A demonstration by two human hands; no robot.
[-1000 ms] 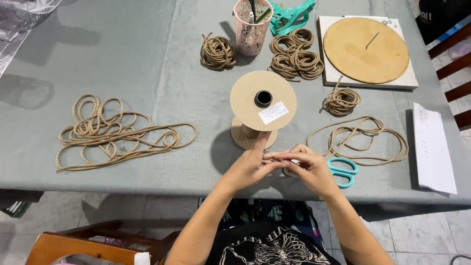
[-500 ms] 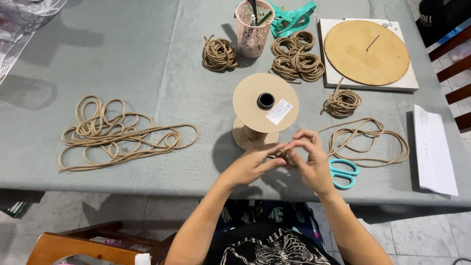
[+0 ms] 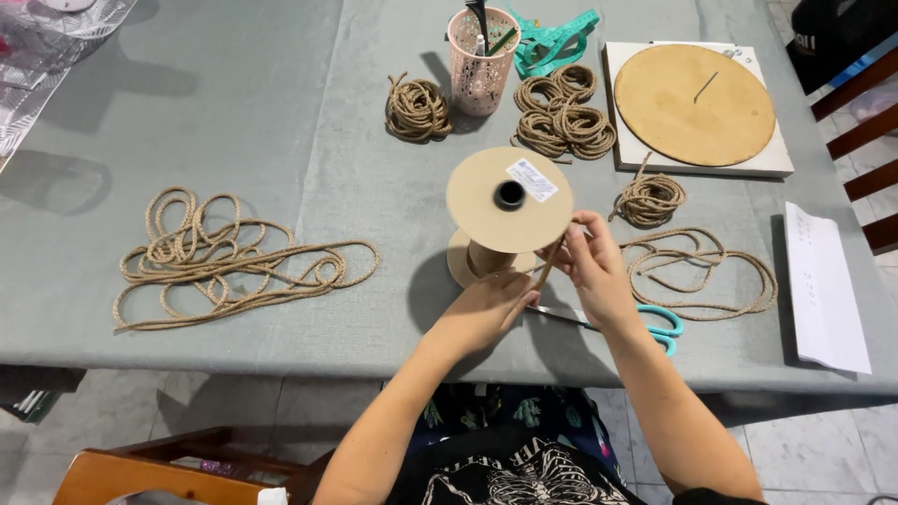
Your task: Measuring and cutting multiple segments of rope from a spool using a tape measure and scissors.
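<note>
Head view: both hands have lifted off the tabletop (image 3: 234, 122) since a second ago, drawing a short length of rope (image 3: 550, 262) up against the cardboard spool (image 3: 508, 199), so the cord now runs taut from the core instead of lying low. The left hand (image 3: 486, 304) pinches the rope's lower end with its fingers closed; the right hand (image 3: 591, 266) grips it higher up, at the spool's five o'clock. The rope is tan, twisted and rough. Teal-handled scissors (image 3: 655, 325) lie beneath the right wrist; a loose rope tangle (image 3: 224, 266) sprawls at nine o'clock.
</note>
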